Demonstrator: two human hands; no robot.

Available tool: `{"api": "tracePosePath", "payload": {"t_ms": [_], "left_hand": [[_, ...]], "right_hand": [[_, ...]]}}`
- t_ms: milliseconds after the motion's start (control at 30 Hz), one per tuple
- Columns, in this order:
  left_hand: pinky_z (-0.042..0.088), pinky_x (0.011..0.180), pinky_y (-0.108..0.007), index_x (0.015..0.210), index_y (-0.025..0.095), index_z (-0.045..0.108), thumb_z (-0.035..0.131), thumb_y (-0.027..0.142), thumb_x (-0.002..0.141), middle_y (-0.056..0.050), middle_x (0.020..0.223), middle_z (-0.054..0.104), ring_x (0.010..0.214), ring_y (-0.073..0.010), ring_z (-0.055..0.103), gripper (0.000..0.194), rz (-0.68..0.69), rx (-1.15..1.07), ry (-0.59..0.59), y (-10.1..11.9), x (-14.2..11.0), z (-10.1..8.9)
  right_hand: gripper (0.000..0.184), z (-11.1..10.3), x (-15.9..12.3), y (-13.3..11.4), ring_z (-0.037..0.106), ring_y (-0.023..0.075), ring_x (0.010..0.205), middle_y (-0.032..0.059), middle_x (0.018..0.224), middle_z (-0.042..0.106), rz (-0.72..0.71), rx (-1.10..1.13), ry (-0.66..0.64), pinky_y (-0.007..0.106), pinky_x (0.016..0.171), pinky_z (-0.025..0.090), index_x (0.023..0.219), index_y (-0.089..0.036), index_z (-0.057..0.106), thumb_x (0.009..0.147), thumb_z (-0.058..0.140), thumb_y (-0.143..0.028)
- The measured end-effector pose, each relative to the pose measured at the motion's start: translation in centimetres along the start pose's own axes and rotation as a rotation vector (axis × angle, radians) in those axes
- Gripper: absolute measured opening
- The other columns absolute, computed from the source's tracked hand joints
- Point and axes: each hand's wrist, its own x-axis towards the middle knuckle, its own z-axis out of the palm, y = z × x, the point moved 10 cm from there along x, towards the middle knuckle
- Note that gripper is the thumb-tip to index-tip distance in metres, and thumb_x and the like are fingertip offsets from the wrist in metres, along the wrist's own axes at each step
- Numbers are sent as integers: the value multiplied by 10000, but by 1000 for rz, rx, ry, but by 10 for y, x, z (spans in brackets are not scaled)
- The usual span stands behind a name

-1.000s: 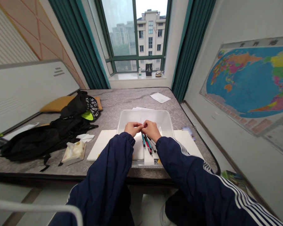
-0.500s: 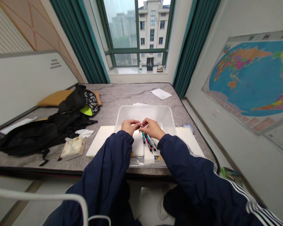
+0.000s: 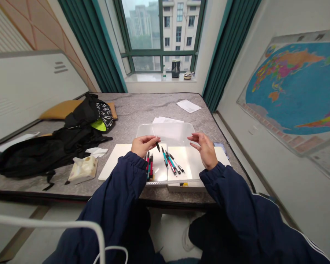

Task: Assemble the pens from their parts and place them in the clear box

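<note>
My left hand (image 3: 144,146) is closed in a pinch on a dark pen (image 3: 157,147), whose black end points down from the fingertips. Off to the right, my right hand (image 3: 205,149) hangs over the side of a clear plastic bin (image 3: 165,129), its fingers apart and holding nothing. Between the two hands, several loose pens (image 3: 171,161) in teal, red, white and black lie in the bin. Under my left wrist is another bunch of red and teal pens (image 3: 150,167), partly covered by the sleeve.
White boards or boxes (image 3: 114,161) lie under and beside the bin. Paper sheets (image 3: 188,106) rest farther back on the grey table (image 3: 143,104). To the left are a tissue pack (image 3: 83,169) and a black backpack (image 3: 44,152). A white tube (image 3: 57,224) crosses the lower left.
My hands were together over the bin and have come apart. The right hand moved right and opened; the left moved slightly left with the pen. A bunch of pens at the left now shows.
</note>
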Motion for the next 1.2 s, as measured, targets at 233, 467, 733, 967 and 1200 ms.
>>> {"api": "tracePosePath", "payload": {"t_ms": [233,467,733,967,1200], "left_hand": [[562,871,-414,883,114,697,872,410,572,-145,998,743,944,-281,716,464,62,-110,119,4,-17,-19],[551,919,-438,820,154,690,879,393,564,-95,923,753,1002,-278,700,398,144,-182,183,13,-29,-34],[551,911,-435,788,197,684,868,409,586,-42,905,739,1029,-284,690,345,127,-217,149,15,-36,-33],[562,834,-391,851,213,680,800,495,668,-47,1010,722,1094,-302,660,356,96,-151,163,14,-32,-37],[556,744,-314,830,216,686,836,425,643,-20,969,728,924,-208,698,318,143,-287,208,15,-34,-46]], "right_hand": [[276,11,-40,-19,657,185,868,70,933,678,-77,-245,-85,310,700,558,1140,-198,578,956,425,-336],[236,38,-69,-38,597,173,733,28,754,638,-282,-769,-295,286,696,446,757,-216,588,789,431,-42],[206,45,-80,-36,584,186,738,33,765,636,-300,-891,-365,289,682,404,793,-224,583,815,459,-61],[195,47,-79,-33,576,186,743,28,773,630,-295,-900,-395,300,684,396,805,-224,577,821,462,-68],[188,48,-81,-35,557,176,738,32,768,615,-288,-901,-409,293,683,382,796,-209,573,815,463,-58]]}}
